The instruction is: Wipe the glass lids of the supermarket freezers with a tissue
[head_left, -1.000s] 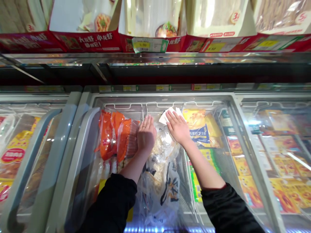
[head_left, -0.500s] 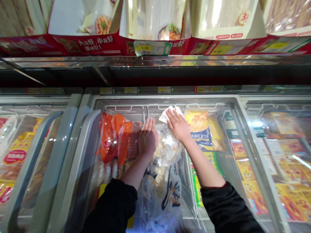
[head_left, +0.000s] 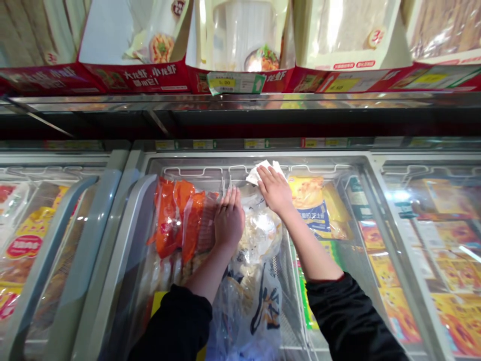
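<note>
Both my arms reach into an open chest freezer (head_left: pixel 255 159). My left hand (head_left: pixel 229 218) lies flat, fingers together, on a clear bag of pale frozen food (head_left: pixel 259 235), next to orange sausage packs (head_left: pixel 180 215). My right hand (head_left: pixel 275 189) lies flat, fingers out, pressing on a white packet (head_left: pixel 257 172) at the far wire rim of the basket. A clear bag with black brush lettering (head_left: pixel 263 306) lies nearer to me.
Yellow and blue boxes (head_left: pixel 311 203) fill the basket to the right. Closed glass lids cover the left freezer (head_left: pixel 45 235) and the right one (head_left: pixel 432 240). A shelf (head_left: pixel 240 100) with red-edged noodle packs and price tags hangs above.
Both hands have stayed on the packs, the right hand edging slightly toward the far rim. The view has tilted a little, so the freezer sits lower in the frame.
</note>
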Tool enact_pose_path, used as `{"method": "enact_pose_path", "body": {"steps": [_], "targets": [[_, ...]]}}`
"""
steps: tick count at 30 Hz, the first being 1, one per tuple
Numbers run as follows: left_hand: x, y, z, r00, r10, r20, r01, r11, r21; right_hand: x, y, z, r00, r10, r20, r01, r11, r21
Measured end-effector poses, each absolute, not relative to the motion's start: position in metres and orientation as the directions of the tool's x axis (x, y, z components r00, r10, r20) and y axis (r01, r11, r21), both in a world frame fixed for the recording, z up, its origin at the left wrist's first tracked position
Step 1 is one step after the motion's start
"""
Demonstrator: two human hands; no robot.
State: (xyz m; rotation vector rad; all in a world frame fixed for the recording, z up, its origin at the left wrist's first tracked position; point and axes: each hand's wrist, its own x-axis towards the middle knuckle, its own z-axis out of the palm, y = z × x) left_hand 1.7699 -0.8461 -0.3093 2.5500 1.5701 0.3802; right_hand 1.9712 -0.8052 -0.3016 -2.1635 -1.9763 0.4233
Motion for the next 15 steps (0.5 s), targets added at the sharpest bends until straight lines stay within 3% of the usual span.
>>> {"method": "enact_pose_path", "body": {"steps": [4, 11, 15], "targets": [[1.770, -0.846, -0.310, 0.423, 0.897, 0.128, 0.869, -0.441, 0.226, 1.956, -0.765, -0.301, 0.158, 0.979, -0.129, 0.928, -0.192, -0.320], [1.771, -0.846, -0.304, 0.425, 0.899, 0.103, 0.870, -0.437, 0.230, 1.941, -0.787, -0.301, -0.046, 0.994, -0.098, 0.929, 0.006, -0.369], [1.772, -0.845, -0.297, 0.424, 0.903, 0.074, 0.871, -0.429, 0.240, 1.956, -0.788, -0.304, 0.076, 0.994, -0.084, 0.932, -0.100, -0.349]]}}
